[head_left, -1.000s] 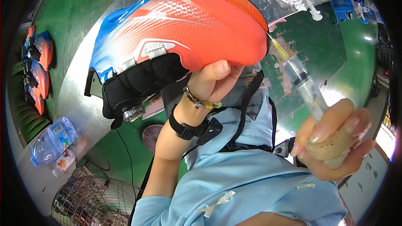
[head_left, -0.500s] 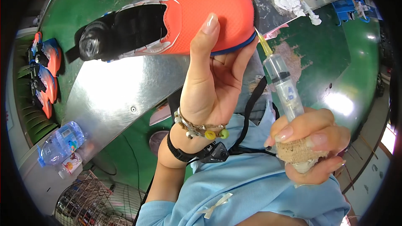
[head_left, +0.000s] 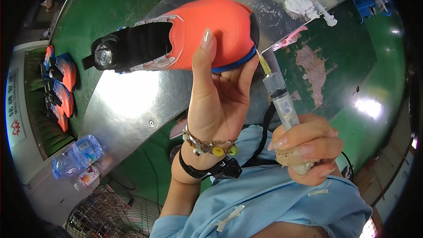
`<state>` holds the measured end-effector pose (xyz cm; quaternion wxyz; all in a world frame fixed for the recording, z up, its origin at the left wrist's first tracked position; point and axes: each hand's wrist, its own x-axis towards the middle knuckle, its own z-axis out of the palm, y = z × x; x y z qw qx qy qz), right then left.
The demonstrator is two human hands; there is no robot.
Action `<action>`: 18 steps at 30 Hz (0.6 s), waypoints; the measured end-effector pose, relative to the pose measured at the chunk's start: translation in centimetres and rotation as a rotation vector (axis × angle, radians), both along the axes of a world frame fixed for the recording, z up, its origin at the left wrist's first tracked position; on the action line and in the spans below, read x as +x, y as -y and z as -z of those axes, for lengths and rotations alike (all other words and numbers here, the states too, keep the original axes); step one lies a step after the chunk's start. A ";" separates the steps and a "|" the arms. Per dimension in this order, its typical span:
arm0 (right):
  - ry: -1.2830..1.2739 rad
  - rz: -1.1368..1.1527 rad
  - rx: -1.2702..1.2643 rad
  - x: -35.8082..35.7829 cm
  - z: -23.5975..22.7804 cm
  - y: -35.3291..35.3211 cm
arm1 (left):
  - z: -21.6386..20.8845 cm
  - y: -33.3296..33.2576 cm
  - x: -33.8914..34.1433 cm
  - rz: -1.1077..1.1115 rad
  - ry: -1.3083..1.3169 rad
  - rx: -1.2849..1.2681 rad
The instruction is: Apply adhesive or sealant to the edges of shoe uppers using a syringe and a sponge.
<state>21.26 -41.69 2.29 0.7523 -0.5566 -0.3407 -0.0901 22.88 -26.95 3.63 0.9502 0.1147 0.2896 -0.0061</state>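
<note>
An orange shoe with a blue sole edge and black lining is held up by my left hand. My left thumb lies on the upper and the fingers go under the sole, partly hidden. A shoe last's dark end with a clear wrapped cap shows at the heel opening. My right hand is closed round a syringe whose plunger end is wrapped in tan material. Its yellow needle hub points up, with the tip at or very near the sole edge by the toe.
Below the shoe lies a metal tabletop. Plastic bottles stand at its left end, above a wire basket. More orange shoes sit on a rack at far left. Crumpled white paper and another syringe lie at top right.
The shoe has come slightly down and left in the view. My right hand and the syringe have shifted left with it, the needle staying by the toe's sole edge.
</note>
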 end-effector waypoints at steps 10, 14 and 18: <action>0.029 0.132 0.058 3.8 -0.4 3.7 | 2.7 -11.7 1.0 0.144 0.078 0.402; -0.060 0.229 -0.283 7.1 0.7 4.3 | 6.8 -27.9 1.5 -0.262 0.066 0.516; -0.320 0.191 -0.092 10.4 1.8 2.7 | 6.9 -41.9 -3.9 -0.589 -0.047 0.772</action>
